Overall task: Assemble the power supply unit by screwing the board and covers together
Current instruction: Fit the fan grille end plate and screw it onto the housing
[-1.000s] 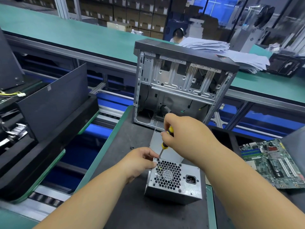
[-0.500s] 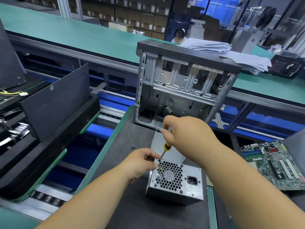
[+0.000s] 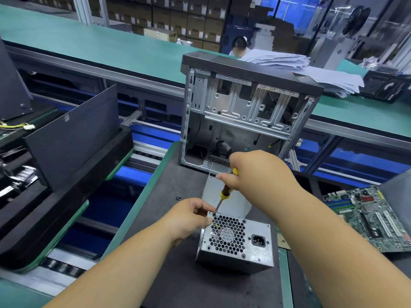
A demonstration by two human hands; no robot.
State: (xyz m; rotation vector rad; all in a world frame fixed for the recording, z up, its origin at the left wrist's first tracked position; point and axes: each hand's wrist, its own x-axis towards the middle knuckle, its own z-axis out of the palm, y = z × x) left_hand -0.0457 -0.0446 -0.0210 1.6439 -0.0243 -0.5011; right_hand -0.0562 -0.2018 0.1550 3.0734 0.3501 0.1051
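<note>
Right hand (image 3: 255, 172) up over the mat, fingers wrapped round the handle of a screwdriver (image 3: 224, 192), yellow and dark, shaft slanting down and left. The tip sits at the top-left corner of the PSU (image 3: 238, 241), right on a screw (image 3: 214, 214) there. Left hand (image 3: 189, 218) is pressed against that same corner, thumb and fingertips curled in beside the tip; whether they pinch the screw or just brace the box, I can't tell.

The PSU stands on the dark mat (image 3: 178, 274), near its front edge, silver face up toward the camera: a honeycomb fan grille on the left, a black power socket (image 3: 258, 240) on the right. No print on that face is readable.

Just behind it, a bare metal case (image 3: 246, 116) stands upright with its side open, black top panel, silver drive cage inside. A small red badge sits on the top's right end, lettering too small to read.

To the right, a green motherboard (image 3: 367, 216) lies flat, slots and a red-topped part showing. A loose dark screw (image 3: 178, 198) lies on the mat left of the hands.

Far right on the green bench, a black box (image 3: 387, 87) carries white lettering seen upside down, not legible. Beside it, paper stacks (image 3: 311, 72). At left, a black panel (image 3: 73, 134) leans upright.
</note>
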